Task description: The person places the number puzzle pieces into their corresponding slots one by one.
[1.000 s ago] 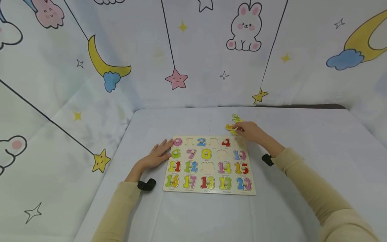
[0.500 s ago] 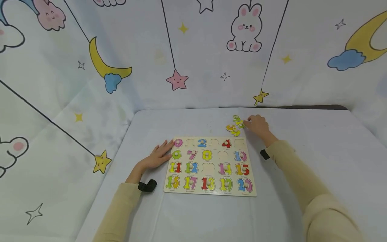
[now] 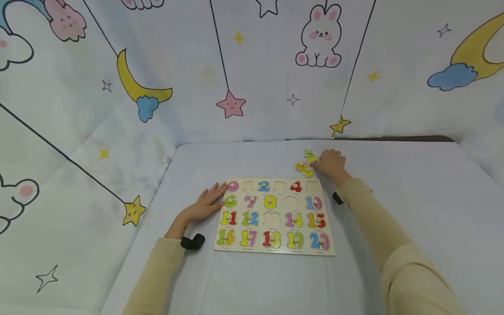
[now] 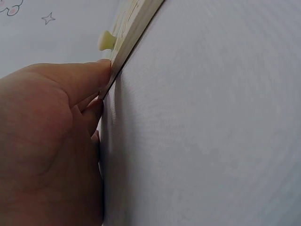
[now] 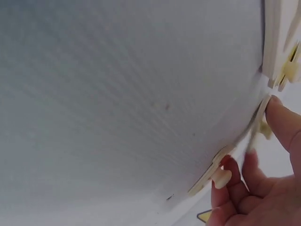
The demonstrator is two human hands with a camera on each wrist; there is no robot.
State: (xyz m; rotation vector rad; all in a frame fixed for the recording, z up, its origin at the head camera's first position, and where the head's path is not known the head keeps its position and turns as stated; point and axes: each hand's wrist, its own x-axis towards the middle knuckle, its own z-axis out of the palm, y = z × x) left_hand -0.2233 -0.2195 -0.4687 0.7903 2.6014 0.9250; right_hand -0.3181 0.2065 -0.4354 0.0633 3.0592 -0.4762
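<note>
A wooden number puzzle board (image 3: 271, 220) lies flat, with colourful knobbed numbers in most of its recesses and several recesses bare. Against its left edge rests my left hand (image 3: 204, 204), fingers extended and thumb at the corner of the wood in the left wrist view. Behind the board's right part is a small cluster of loose number pieces (image 3: 301, 166). My right hand (image 3: 331, 165) is at the right side of that cluster. The right wrist view shows its thumb and a finger pinching a number puzzle piece (image 5: 258, 123) by opposite ends; the number itself is hidden.
Another knobbed piece (image 5: 207, 179) lies beside the other right-hand fingers in the right wrist view. A white cloth covers the table (image 3: 275, 284). Behind it hangs a backdrop (image 3: 267, 61) printed with moons, stars and a rabbit.
From over the loose pieces, my right hand has shifted to their right side, then slightly back toward them, bringing thumb and fingers onto a piece. My left hand and the board stay put.
</note>
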